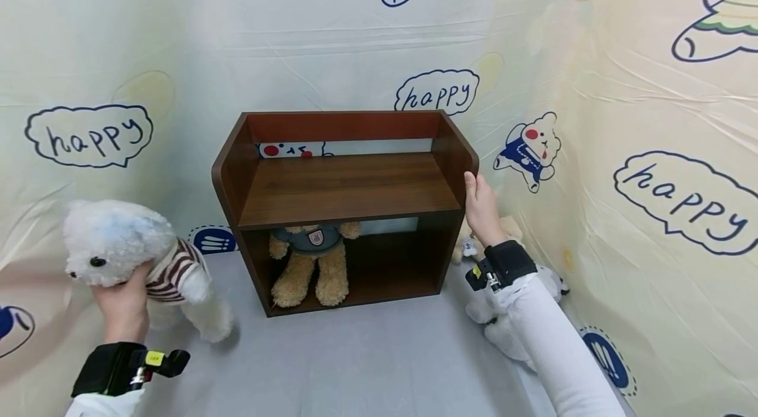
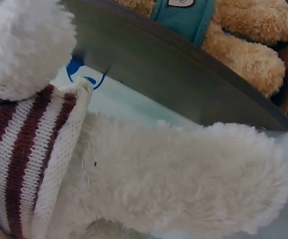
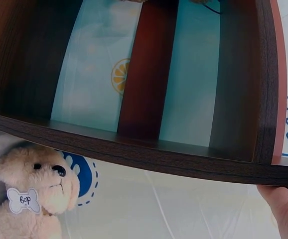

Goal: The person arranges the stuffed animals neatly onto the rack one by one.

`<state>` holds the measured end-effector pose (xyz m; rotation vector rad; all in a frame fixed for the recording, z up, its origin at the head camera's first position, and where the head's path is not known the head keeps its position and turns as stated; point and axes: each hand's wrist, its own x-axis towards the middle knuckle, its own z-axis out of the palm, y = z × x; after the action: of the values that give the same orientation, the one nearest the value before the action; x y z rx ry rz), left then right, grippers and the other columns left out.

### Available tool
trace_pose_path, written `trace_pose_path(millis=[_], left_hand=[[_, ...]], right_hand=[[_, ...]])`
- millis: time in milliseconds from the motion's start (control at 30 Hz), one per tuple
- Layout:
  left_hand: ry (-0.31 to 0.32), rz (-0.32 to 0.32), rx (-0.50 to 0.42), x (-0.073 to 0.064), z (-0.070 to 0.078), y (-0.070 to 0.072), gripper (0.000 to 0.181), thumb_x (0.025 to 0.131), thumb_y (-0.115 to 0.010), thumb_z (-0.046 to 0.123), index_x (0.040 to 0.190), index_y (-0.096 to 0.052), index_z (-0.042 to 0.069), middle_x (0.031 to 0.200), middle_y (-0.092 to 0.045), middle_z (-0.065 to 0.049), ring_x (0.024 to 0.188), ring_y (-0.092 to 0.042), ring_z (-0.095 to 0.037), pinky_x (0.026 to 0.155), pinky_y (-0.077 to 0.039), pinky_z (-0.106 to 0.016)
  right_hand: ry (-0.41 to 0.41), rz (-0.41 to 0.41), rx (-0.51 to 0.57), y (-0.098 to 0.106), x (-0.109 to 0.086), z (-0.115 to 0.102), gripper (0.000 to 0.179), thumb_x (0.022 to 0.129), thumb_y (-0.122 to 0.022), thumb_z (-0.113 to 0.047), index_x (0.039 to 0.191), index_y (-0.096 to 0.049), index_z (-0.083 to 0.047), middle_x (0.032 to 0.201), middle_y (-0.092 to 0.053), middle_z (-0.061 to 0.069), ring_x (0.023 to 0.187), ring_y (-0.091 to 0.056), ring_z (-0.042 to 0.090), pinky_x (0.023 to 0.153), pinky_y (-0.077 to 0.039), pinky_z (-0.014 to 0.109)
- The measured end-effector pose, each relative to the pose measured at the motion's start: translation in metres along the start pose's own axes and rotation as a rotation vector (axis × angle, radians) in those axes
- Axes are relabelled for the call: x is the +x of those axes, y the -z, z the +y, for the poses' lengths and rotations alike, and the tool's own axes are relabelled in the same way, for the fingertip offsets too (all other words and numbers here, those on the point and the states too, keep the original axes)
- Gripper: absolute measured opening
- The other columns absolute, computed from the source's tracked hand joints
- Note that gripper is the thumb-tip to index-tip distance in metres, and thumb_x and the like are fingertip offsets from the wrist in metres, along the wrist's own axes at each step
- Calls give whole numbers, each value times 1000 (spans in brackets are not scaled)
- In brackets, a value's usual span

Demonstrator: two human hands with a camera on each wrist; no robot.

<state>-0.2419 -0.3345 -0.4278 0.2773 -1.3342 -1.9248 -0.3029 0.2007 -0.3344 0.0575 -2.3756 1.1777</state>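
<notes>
In my left hand (image 1: pixel 127 298) I grip a white plush toy (image 1: pixel 127 239) by its head and neck, left of a brown wooden shelf (image 1: pixel 349 187). The toy wears a maroon-and-white striped sweater (image 2: pixel 27 149); its pale leg (image 2: pixel 194 174) points toward the shelf's side in the left wrist view. My right hand (image 1: pixel 484 210) rests against the front edge and outer face of the shelf's right side panel (image 3: pixel 149 159), near the upper board. A tan teddy bear (image 1: pixel 314 269) in a blue-green top sits in the lower compartment, at the left, its head hidden by the board above.
Beyond the shelf's right side sits a cream plush dog (image 3: pixel 39 184) with a bone-shaped tag. A greyish-white plush toy (image 1: pixel 503 335) lies closer, partly behind my right forearm. The shelf stands on a grey surface (image 1: pixel 367 364) before a printed cloth backdrop (image 1: pixel 331 62).
</notes>
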Motion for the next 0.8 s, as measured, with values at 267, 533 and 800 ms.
trace_pose_path(millis=[267,533,800], left_hand=[[-48,-84,-105,-12,1,-6,57,73,-59,-20,122,-49,8,117,-49,-5,107,-44,-13,87,-35,-18],[-50,-148,-70,-26,11,-7,55,72,-56,-23,118,-51,6,112,-51,-4,101,-46,-12,81,-37,-18],[-55,-190,-87,-42,25,-10,54,73,-53,-24,118,-50,5,112,-50,-5,100,-46,-11,81,-36,-19]], right_hand=[[17,7,-1,0,0,1,51,98,-28,-40,123,-45,1,125,-50,24,114,-48,35,96,-38,47],[7,0,9,0,1,1,51,98,-28,-41,122,-45,1,125,-51,24,114,-49,34,96,-38,47],[8,2,10,0,1,1,51,98,-28,-40,122,-45,1,125,-51,23,114,-49,34,96,-38,46]])
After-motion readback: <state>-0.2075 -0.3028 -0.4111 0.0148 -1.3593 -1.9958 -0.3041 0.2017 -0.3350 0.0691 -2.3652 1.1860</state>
